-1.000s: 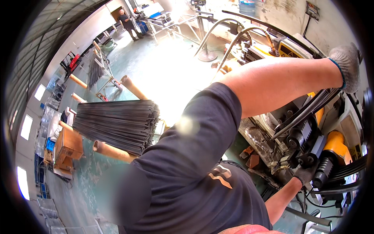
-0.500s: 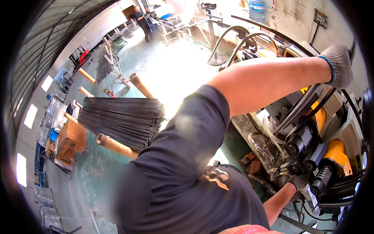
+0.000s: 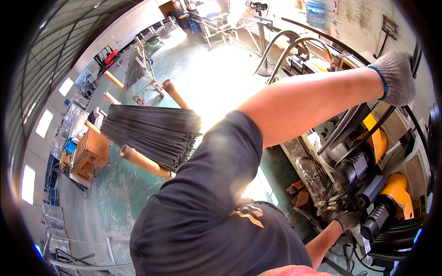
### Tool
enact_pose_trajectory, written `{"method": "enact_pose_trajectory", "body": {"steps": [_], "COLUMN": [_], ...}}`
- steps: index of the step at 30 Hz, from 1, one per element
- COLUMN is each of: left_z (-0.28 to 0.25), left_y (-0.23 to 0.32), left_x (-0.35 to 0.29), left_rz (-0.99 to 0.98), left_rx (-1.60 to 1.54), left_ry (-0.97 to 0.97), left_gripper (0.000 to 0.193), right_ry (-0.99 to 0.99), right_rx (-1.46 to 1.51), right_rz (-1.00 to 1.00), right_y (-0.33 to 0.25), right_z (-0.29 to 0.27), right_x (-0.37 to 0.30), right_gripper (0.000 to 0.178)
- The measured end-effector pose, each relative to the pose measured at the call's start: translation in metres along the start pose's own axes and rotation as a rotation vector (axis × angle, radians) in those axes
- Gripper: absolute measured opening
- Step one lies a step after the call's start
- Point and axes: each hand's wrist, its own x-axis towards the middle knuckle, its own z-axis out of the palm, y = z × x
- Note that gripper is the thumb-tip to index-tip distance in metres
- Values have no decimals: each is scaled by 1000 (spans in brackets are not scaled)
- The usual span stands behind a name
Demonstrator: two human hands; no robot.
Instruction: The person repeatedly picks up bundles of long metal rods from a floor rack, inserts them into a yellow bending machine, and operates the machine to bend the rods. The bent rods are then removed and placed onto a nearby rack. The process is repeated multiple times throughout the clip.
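Yellow-and-black steel, the bending machine (image 3: 368,184) fills the right of the view, and both grey knit-gloved hands are on it: the left hand (image 3: 396,76) rests spread on its top edge beyond a thin dark rod (image 3: 350,124), while the right hand (image 3: 348,220) sits at the clamp head below — whether it is closed on anything I cannot tell. Keeping fingers outside the rollers looks wise. Left of the machine, well apart, a bundle of dark metal rods (image 3: 152,133) lies across brown tube supports (image 3: 145,162) — hoses arch behind.

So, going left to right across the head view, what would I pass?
Wooden box → bundle of dark metal rods → dark sleeve → bare forearm → gloved hand high on the machine.
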Motion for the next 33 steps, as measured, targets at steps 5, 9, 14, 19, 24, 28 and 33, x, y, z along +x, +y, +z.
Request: {"method": "enact_pose_trajectory", "body": {"steps": [5, 9, 14, 19, 24, 28, 33], "left_z": [9, 9, 18, -18, -13, -38, -103], "left_y": [-3, -2, -4, 8, 9, 16, 16], "left_x": [1, 7, 4, -2, 1, -32, -163], "left_rz": [-64, -115, -87, 23, -58, -99, -453], "left_rx": [-51, -63, 34, 98, 8, 76, -722], "left_ry": [47, -37, -35, -114, -105, -90, 261], "left_gripper": [13, 13, 13, 15, 19, 18, 9], "right_ry": [28, -34, -30, -38, -166, -61, -51], "right_rx": [-19, 47, 48, 155, 144, -671, -770], "right_rz": [13, 6, -1, -6, 36, -393, -608], "right_y": [-5, -1, -8, -9, 1, 9, 16], "right_z": [2, 1, 6, 4, -1, -30, -69], "right_x": [-7, -3, -17, -14, 6, 14, -68], "right_gripper": [38, 35, 27, 23, 30, 39, 54]}}
